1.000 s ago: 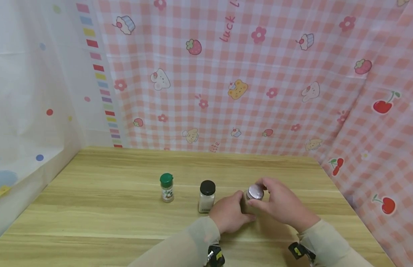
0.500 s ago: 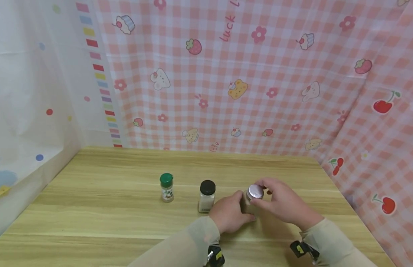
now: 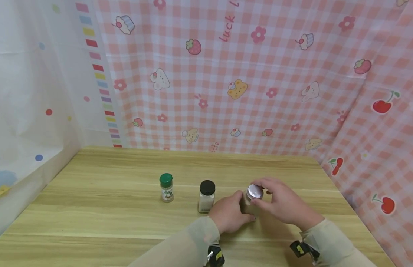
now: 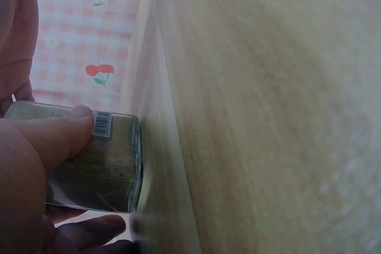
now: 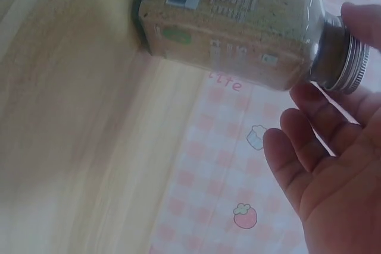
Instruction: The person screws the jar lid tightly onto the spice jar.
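Observation:
A clear square spice jar [image 5: 232, 31] of brown powder stands upright on the table at the right in the head view. My left hand [image 3: 229, 212] grips its body low down, with the thumb [image 4: 68, 135] along the side beside a barcode label. At the top, my right hand [image 3: 286, 202] holds the silver screw lid [image 3: 254, 192] between thumb and forefinger. The other right fingers [image 5: 286, 153] spread loosely below the jar's neck in the right wrist view. The lid sits on the jar's neck. In the head view the hands hide most of the jar's body.
Just left of my left hand stands a black-capped jar [image 3: 206, 198] of pale powder. Farther left is a small shaker [image 3: 167, 188] with a green cap. A pink checked cloth [image 3: 213, 111] hangs behind the wooden table [image 3: 109, 207].
My right thumb and fingers have shifted slightly around the lid, and the right wrist has moved a little to the right. The left hand and the jar stay in place.

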Tool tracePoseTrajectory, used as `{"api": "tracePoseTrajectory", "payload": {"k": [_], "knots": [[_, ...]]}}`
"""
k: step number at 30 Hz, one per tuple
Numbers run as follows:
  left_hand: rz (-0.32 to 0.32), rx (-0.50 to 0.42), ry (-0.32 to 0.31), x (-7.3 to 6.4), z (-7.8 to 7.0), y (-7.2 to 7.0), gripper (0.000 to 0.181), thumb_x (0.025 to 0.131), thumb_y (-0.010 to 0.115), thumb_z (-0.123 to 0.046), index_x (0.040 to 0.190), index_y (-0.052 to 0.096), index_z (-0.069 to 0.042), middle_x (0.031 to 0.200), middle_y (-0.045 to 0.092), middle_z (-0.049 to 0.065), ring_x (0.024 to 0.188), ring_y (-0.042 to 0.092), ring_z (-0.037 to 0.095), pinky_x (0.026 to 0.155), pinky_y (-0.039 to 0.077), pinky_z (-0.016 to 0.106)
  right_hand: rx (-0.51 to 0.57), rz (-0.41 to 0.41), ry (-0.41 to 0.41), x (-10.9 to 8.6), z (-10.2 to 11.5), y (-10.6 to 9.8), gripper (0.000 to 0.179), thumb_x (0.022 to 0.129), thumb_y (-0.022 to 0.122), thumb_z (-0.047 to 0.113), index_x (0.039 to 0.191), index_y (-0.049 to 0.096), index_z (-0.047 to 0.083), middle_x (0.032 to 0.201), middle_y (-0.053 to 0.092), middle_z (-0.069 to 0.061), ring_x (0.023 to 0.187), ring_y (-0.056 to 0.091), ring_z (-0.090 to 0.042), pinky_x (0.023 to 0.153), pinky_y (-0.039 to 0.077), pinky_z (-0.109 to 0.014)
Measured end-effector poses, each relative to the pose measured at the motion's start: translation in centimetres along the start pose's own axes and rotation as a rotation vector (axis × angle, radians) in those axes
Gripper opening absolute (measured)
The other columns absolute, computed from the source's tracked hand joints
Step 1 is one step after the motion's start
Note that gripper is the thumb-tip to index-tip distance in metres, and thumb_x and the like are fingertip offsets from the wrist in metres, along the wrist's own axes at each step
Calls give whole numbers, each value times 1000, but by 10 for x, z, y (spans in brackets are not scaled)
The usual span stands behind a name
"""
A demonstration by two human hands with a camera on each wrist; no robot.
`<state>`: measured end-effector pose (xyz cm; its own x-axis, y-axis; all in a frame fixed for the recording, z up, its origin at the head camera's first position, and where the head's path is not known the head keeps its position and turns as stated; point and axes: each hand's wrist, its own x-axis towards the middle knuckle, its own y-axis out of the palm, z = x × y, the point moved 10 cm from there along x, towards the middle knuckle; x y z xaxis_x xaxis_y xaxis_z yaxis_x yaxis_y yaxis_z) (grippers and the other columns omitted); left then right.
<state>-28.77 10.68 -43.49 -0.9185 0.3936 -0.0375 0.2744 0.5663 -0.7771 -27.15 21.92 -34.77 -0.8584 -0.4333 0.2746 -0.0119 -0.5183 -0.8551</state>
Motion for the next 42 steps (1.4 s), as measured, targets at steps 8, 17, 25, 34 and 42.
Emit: {"api": "tracePoseTrajectory", "payload": {"k": [8, 17, 25, 34, 42], "knots": [[11, -6, 5, 0, 0, 1, 50, 86, 85, -50, 114, 59, -18, 105, 73, 2, 88, 67, 15, 80, 57, 37, 12, -5, 101, 3, -7, 3, 33, 92, 84, 31, 115, 70, 12, 109, 71, 4, 102, 66, -14, 92, 56, -49], [5, 7, 9, 0, 0, 1, 49, 86, 85, -49, 114, 59, -18, 106, 73, 2, 91, 68, 17, 81, 57, 37, 31, 0, 25, 0, 0, 1, 44, 94, 82, 23, 132, 68, 6, 123, 72, -5, 110, 67, -19, 89, 59, -47], [7, 9, 13, -1, -2, 0, 49, 86, 85, -49, 113, 58, -18, 103, 72, 2, 87, 67, 16, 78, 56, 36, 28, 7, 83, 3, -2, 3, 27, 95, 81, 27, 116, 70, 14, 111, 70, 5, 102, 63, -11, 88, 55, -42], [5, 18, 13, -2, -3, -2, 51, 85, 85, -49, 116, 59, -17, 109, 74, 5, 93, 70, 20, 82, 58, 38, 20, -7, 75, 1, -3, 3, 44, 93, 83, 30, 127, 68, 7, 114, 71, 1, 104, 65, -13, 88, 57, -45], [6, 17, 11, -1, -2, -2, 51, 85, 85, -49, 116, 59, -18, 109, 74, 4, 92, 69, 19, 82, 57, 38, 41, 11, -2, -1, 0, 3, 41, 95, 79, 19, 132, 67, 7, 122, 70, -1, 106, 64, -14, 87, 58, -43]]}}
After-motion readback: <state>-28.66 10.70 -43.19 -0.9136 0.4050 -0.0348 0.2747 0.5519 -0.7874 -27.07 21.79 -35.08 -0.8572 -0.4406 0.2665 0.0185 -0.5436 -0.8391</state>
